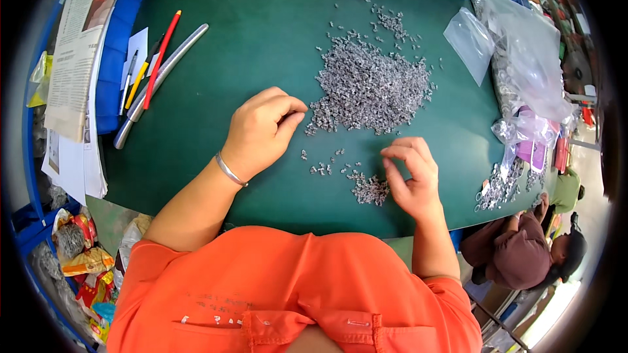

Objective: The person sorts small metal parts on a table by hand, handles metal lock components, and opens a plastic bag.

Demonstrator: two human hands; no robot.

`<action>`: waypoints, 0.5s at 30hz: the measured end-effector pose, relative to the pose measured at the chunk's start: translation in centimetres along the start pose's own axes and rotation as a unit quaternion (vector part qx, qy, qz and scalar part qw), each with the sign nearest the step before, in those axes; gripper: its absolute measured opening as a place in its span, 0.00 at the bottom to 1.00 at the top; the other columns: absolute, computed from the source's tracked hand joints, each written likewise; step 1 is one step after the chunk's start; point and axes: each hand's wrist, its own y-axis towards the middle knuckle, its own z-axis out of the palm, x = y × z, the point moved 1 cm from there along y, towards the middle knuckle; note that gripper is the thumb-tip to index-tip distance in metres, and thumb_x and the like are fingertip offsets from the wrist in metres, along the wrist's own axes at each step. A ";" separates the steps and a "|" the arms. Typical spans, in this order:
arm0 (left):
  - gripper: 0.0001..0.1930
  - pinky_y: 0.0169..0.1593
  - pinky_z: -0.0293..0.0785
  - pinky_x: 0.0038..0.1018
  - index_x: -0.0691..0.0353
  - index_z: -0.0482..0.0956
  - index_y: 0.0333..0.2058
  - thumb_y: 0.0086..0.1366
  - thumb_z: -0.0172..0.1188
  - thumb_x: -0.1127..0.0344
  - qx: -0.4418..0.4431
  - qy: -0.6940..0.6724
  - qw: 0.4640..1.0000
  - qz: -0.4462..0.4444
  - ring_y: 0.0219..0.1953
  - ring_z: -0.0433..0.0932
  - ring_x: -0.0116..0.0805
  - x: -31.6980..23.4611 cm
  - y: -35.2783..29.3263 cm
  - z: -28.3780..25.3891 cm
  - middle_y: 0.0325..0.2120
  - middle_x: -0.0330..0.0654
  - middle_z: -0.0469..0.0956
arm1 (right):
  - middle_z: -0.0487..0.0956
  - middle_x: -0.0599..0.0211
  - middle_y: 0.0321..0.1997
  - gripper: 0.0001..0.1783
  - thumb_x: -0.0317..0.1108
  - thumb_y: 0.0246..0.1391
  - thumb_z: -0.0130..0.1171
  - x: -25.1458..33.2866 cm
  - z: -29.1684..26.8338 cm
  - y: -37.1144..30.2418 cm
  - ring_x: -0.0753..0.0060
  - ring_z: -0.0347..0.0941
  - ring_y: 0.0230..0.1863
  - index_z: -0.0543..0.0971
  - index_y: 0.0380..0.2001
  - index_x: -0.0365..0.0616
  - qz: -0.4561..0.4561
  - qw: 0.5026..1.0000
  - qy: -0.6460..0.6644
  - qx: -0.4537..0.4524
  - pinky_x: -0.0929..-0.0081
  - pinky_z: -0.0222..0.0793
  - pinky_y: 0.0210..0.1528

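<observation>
Half curled, held the left hand [263, 125] just left of the grey heap [376, 85] with thumb near fingertip, could not tell any hold; held the right hand [417, 180] with thumb slightly off fingers, showed nothing between, nearer the small pile [371, 191] just below-left on the table [216, 52].

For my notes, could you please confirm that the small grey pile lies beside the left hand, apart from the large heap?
Not the left hand: the head view shows the small grey pile beside the right hand, apart from the large heap.
</observation>
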 end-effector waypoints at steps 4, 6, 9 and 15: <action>0.06 0.28 0.67 0.24 0.65 0.82 0.33 0.56 0.64 0.79 0.002 -0.001 1.000 0.003 0.22 0.70 0.28 -0.1 0.2 -0.1 0.25 0.40 0.75 | 0.76 0.68 0.32 0.11 0.22 0.43 0.65 1.2 0.9 -0.5 0.62 0.70 0.33 0.79 0.32 0.45 -0.034 0.998 -0.035 0.036 0.67 0.62 0.37; 0.06 0.27 0.67 0.24 0.65 0.82 0.33 0.56 0.64 0.80 0.006 -0.005 1.000 0.003 0.21 0.69 0.28 -0.1 0.2 0.0 0.25 0.40 0.75 | 0.75 0.69 0.32 0.10 0.23 0.44 0.66 1.6 1.8 -0.5 0.63 0.70 0.34 0.80 0.32 0.45 -0.047 0.997 -0.041 0.034 0.68 0.62 0.39; 0.06 0.27 0.66 0.24 0.65 0.82 0.32 0.56 0.64 0.80 0.002 -0.007 1.000 0.001 0.21 0.69 0.27 0.1 0.2 0.1 0.25 0.40 0.75 | 0.74 0.70 0.33 0.09 0.24 0.45 0.66 1.8 2.8 -0.1 0.63 0.70 0.36 0.81 0.33 0.45 -0.033 0.997 -0.050 0.058 0.67 0.61 0.42; 0.06 0.27 0.66 0.23 0.65 0.81 0.33 0.56 0.64 0.80 0.006 -0.008 1.000 -0.003 0.22 0.70 0.27 0.0 0.1 -0.2 0.26 0.39 0.75 | 0.76 0.68 0.34 0.11 0.20 0.43 0.65 1.3 1.3 -0.2 0.64 0.70 0.36 0.82 0.33 0.44 -0.017 0.997 -0.020 0.077 0.66 0.61 0.44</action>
